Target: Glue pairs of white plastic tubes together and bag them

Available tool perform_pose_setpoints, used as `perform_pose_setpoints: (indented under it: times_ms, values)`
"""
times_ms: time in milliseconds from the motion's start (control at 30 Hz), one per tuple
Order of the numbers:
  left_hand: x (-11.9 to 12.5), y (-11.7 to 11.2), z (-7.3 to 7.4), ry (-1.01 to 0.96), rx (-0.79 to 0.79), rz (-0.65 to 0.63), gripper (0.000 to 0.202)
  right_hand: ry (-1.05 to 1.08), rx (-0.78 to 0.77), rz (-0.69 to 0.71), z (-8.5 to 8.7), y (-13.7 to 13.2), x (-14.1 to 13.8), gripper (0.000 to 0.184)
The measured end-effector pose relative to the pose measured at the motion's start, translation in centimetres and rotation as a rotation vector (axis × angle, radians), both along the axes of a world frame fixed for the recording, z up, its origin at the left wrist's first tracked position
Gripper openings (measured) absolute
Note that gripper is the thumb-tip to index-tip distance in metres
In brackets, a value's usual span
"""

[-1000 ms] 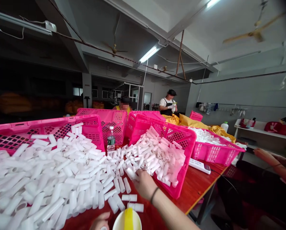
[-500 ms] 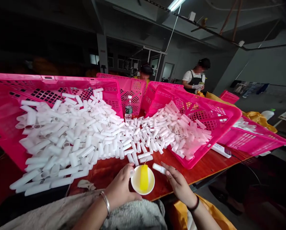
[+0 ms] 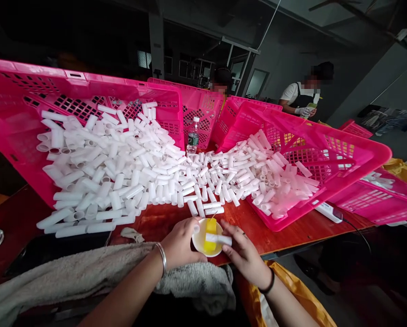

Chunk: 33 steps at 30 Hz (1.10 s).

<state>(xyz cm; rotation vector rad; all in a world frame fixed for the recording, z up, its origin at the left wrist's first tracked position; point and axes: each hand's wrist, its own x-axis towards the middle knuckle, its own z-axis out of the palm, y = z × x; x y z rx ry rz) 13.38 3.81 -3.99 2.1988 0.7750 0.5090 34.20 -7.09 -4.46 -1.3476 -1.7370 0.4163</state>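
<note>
My left hand point(image 3: 179, 243), with a silver bangle at the wrist, curves round the left side of a small white bowl point(image 3: 197, 243). The round end of a white tube point(image 3: 196, 228) shows at its fingertips. A yellow block point(image 3: 210, 225) stands in the bowl, a thin wire-like piece sticking up from its top. Between thumb and fingers of my right hand point(image 3: 244, 250) is a short white plastic tube point(image 3: 219, 239), lying across in front of the yellow block. Whether tube and block touch, I cannot tell.
Pink crates point(image 3: 16, 86) lie tipped on the red table point(image 3: 156, 218), with heaped white tubes point(image 3: 121, 159) spilling out. A water bottle point(image 3: 193, 136) stands between them. Grey cloth point(image 3: 190, 281) covers the near edge. Two people are beyond; one person point(image 3: 300, 97) wears gloves.
My right hand has moved left, bringing its tube from beside the bowl to over it, in front of the yellow block. The camera view has shifted, tilting down.
</note>
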Motion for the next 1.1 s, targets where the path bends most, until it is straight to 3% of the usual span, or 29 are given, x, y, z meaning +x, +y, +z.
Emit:
perform_pose_setpoints:
  times_ms: [100, 233, 400, 567, 733, 933, 1100]
  values:
    - [0.1, 0.1, 0.0, -0.022, -0.003, -0.024, 0.087, 0.013, 0.011, -0.028, -0.2, -0.2, -0.1, 0.03]
    - [0.2, 0.1, -0.1, -0.038, -0.017, -0.044, 0.088, -0.048, 0.106, 0.061, -0.8, -0.5, -0.2, 0.022]
    - [0.2, 0.0, -0.4, -0.051, -0.016, -0.037, 0.091, 0.09, -0.045, -0.04, -0.9, -0.6, -0.3, 0.02]
    - [0.3, 0.1, -0.5, -0.054, 0.001, -0.057, 0.091, -0.033, 0.07, 0.024, -0.4, -0.9, -0.4, 0.012]
    - [0.3, 0.1, -0.5, -0.071, -0.025, -0.056, 0.09, 0.19, -0.161, -0.045, 0.1, -1.0, -0.9, 0.015]
    - [0.2, 0.1, -0.4, -0.069, -0.05, -0.046, 0.09, -0.048, 0.075, -0.04, -0.4, -1.0, -0.7, 0.009]
    - [0.2, 0.1, -0.4, -0.072, -0.061, -0.041, 0.093, 0.266, -0.213, -0.102, -0.8, -1.2, -1.0, 0.026]
